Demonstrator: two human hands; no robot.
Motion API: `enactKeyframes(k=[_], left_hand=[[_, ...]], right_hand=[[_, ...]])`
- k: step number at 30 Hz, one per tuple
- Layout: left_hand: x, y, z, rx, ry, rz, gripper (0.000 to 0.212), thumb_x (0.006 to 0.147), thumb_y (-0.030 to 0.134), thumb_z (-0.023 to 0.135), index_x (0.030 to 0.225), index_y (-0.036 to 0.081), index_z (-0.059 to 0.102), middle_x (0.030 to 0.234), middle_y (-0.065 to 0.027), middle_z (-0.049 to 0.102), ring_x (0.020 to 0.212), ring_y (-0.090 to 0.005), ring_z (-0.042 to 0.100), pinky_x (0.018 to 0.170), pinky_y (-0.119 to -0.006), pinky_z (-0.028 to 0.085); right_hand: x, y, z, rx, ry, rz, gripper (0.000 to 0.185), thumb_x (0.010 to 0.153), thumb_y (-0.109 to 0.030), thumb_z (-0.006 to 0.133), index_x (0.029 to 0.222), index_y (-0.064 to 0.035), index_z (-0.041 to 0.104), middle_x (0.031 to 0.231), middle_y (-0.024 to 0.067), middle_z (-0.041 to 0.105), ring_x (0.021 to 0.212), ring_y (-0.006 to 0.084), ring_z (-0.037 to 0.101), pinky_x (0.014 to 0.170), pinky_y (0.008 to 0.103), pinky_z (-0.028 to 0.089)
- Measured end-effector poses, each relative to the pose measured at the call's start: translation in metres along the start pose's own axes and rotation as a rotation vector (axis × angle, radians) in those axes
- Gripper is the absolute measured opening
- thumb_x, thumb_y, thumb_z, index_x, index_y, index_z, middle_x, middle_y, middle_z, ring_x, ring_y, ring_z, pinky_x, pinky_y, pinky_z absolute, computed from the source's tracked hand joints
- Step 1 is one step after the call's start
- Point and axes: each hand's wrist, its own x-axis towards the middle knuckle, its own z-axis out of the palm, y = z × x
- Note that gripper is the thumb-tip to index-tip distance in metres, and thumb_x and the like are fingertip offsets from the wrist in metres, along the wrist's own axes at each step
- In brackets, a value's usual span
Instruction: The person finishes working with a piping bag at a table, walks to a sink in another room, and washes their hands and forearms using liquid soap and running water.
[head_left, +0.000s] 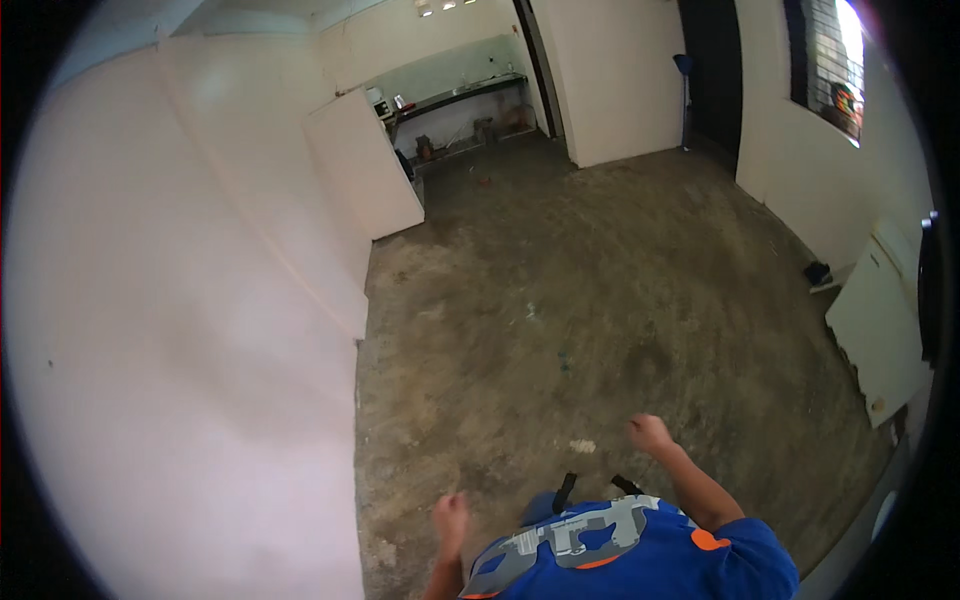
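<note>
My left hand (451, 517) is held in front of me at the lower left, its fingers curled, over the bare concrete floor (525, 300) near the white wall. Farther forward and to the right, my right hand (649, 433) is also curled into a loose fist above the floor. No object shows in either hand. Two black straps (565, 492) hang at the front of my blue printed shirt (637, 547), between my hands. A pale patch (582, 446) marks the floor just left of my right hand.
A white wall (187, 300) runs along the left, with a low partition (364, 165) jutting out. At the back is a dark kitchen counter (465, 94). A blue-topped pole (684, 97) stands by a dark doorway (712, 82). A broken-edged white panel (877, 322) leans at the right.
</note>
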Motion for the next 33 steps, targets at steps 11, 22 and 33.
enactKeyframes(k=[11, 22, 33], left_hand=[[0.381, -0.002, 0.077, -0.092, 0.387, -0.304, 0.017, 0.077, 0.010, 0.052, 0.068, -0.001, 0.061, 0.060, -0.0100, 0.057, 0.057, -0.0226, 0.055, 0.058, -0.034, 0.044], [0.874, 0.458, 0.359, -0.291, -0.291, 0.417, 0.016, 0.085, 0.013, 0.060, 0.085, -0.003, 0.062, 0.075, -0.0088, 0.065, 0.067, -0.0146, 0.059, 0.064, -0.029, 0.047], [1.190, 0.458, 0.508, -0.245, -0.174, 0.112, 0.008, 0.081, 0.005, 0.059, 0.076, -0.002, 0.057, 0.062, -0.0092, 0.061, 0.059, -0.0142, 0.060, 0.056, -0.027, 0.049]], right_hand=[[0.428, 0.005, 0.109, -0.092, -0.302, -0.018, 0.028, 0.079, -0.024, 0.051, 0.086, -0.0012, 0.065, 0.086, 0.0211, 0.063, 0.082, 0.0394, 0.060, 0.074, 0.0463, 0.048], [0.489, 0.156, 0.110, 0.139, -0.057, 1.469, 0.029, 0.075, -0.026, 0.062, 0.088, -0.0005, 0.066, 0.099, 0.0176, 0.065, 0.076, 0.0265, 0.067, 0.065, 0.0374, 0.052], [1.112, 0.231, 0.167, -0.343, -0.541, 0.736, 0.024, 0.072, -0.022, 0.061, 0.089, -0.0065, 0.069, 0.092, 0.0150, 0.066, 0.088, 0.0305, 0.063, 0.075, 0.0410, 0.050]])
